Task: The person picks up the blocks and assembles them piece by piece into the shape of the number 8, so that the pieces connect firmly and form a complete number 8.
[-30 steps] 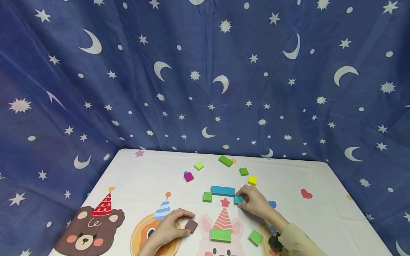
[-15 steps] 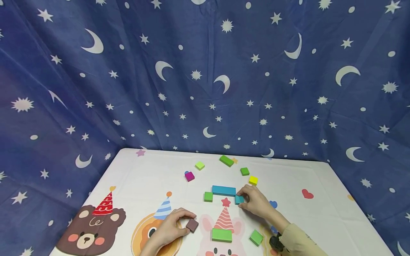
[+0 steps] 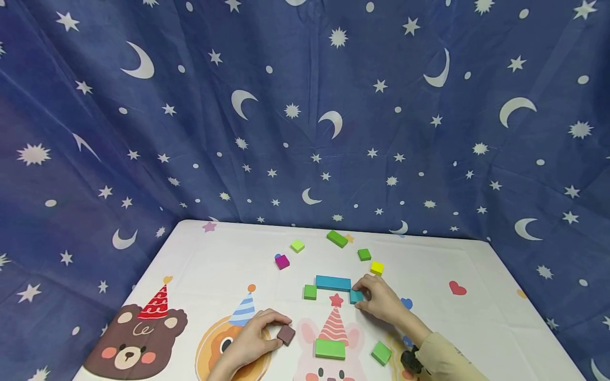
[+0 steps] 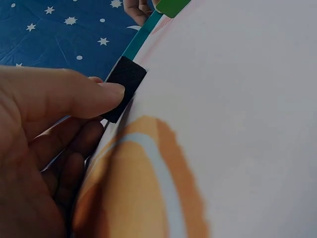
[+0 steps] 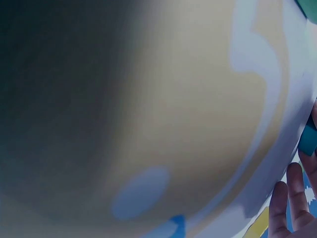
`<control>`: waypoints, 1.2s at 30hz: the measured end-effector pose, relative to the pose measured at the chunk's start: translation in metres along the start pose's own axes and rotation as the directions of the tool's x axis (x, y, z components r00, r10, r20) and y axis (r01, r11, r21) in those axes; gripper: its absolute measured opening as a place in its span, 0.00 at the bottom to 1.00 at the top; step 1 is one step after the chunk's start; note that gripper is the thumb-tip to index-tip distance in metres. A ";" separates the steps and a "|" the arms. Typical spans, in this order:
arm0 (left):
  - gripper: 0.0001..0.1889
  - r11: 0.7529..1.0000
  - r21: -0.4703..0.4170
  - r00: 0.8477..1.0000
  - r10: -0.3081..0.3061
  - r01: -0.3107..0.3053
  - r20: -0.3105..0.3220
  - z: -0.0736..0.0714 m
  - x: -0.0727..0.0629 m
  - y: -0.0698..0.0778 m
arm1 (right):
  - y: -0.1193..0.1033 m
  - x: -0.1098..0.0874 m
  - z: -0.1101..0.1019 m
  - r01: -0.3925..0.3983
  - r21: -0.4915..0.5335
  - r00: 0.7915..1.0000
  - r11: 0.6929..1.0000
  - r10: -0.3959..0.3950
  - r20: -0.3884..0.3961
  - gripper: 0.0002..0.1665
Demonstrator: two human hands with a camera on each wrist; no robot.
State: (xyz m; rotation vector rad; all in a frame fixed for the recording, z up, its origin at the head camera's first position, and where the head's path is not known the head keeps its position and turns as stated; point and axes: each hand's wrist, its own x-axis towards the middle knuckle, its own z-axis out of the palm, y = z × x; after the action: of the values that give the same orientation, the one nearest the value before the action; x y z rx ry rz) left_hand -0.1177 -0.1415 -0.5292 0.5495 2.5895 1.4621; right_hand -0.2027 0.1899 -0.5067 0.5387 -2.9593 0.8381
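A: What does each grip of the person have?

B: The right grip (image 3: pixel 378 297) pinches a small blue block (image 3: pixel 356 297) between thumb and finger. The left grip (image 3: pixel 254 338) pinches a brown block (image 3: pixel 286 335), with the thumb pressed on one face.

A: Why so lightly, by the sides?

B: I suppose because such a hold allows fine adjusting. The small blue block is at the right end of a long blue block (image 3: pixel 333 283), and a square green block (image 3: pixel 310 292) is at the left end, so they seem arranged like a bracket. If the blue ones touch, I cannot tell.

A: And the brown one?

B: It is nearer to the person, well apart; perhaps this avoids disturbing the bracket.

A: Further out?

B: On the white surface (image 3: pixel 476 328), a wide green block (image 3: pixel 330 350) lies nearer. Magenta (image 3: pixel 282 262) and yellow (image 3: pixel 377 268) blocks lie beyond, probably within easy reach.
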 end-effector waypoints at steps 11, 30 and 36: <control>0.18 1.000 0.013 1.000 0.014 -0.014 -0.007 0.000 -0.001 0.000 | 0.000 -0.001 0.000 -0.002 0.006 1.000 1.000 0.002 -0.014 0.17; 0.17 0.999 0.049 0.997 -0.001 0.004 -0.072 0.005 0.001 0.002 | -0.001 0.000 0.000 -0.024 0.002 1.000 1.000 0.024 0.009 0.16; 0.16 0.999 0.041 0.997 -0.003 0.006 -0.076 0.005 0.002 0.004 | -0.001 0.000 0.000 -0.025 0.001 1.000 1.000 0.025 0.009 0.16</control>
State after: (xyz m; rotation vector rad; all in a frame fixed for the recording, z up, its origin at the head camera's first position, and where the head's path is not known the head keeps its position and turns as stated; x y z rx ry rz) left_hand -0.1173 -0.1347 -0.5286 0.5016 2.6824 1.4595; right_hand -0.2028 0.1888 -0.5060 0.5074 -2.9799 0.8411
